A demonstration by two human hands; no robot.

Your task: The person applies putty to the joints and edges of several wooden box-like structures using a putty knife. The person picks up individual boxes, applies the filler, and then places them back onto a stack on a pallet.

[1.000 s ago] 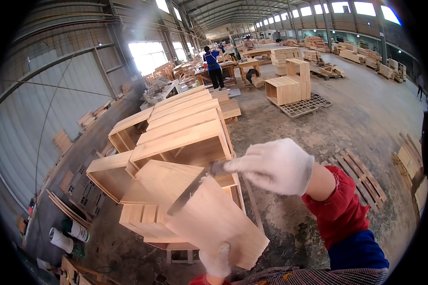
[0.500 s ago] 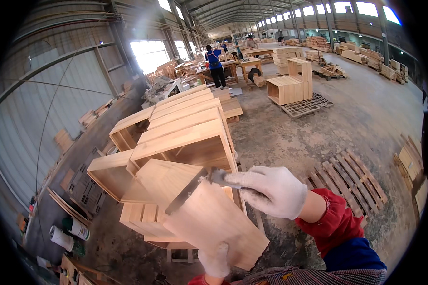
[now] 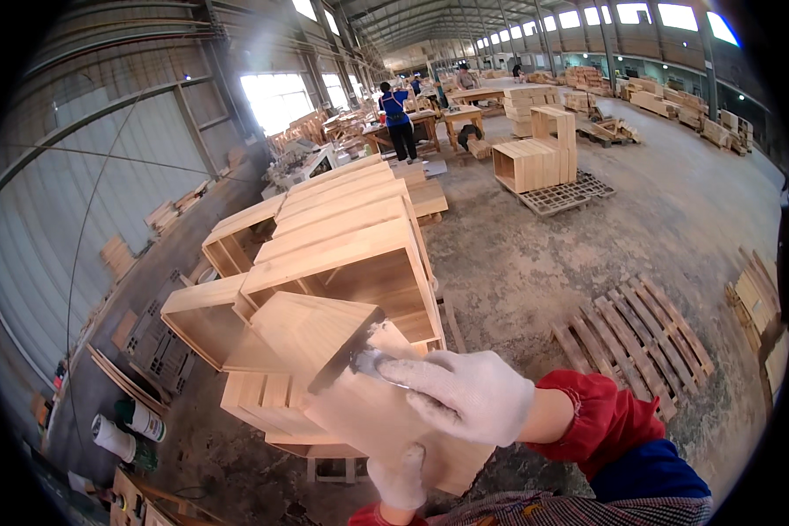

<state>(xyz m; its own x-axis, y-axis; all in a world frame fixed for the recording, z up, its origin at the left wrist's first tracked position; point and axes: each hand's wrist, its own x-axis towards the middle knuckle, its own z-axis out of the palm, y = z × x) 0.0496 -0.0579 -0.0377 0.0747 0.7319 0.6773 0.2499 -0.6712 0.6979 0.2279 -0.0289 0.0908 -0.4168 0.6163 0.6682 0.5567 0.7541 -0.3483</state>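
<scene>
The right hand [image 3: 473, 399] pinched a scraper [image 3: 373, 363] over the wooden piece [image 3: 346, 416], tilted beside stacked boxes [image 3: 342, 250]; the left hand [image 3: 398, 482] laid its thumb on the near end, other fingers hidden; stiff, probably light, best gripped by the edges

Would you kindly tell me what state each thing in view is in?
Right hand: gloved, gripping the hand tool
Hand tool: held at the dark strip
Wooden piece: smeared whitish beside the dark strip
Left hand: gloved, thumb on the wooden piece
Wooden boxes: stacked, open-sided
Slatted pallet: lying flat
</scene>
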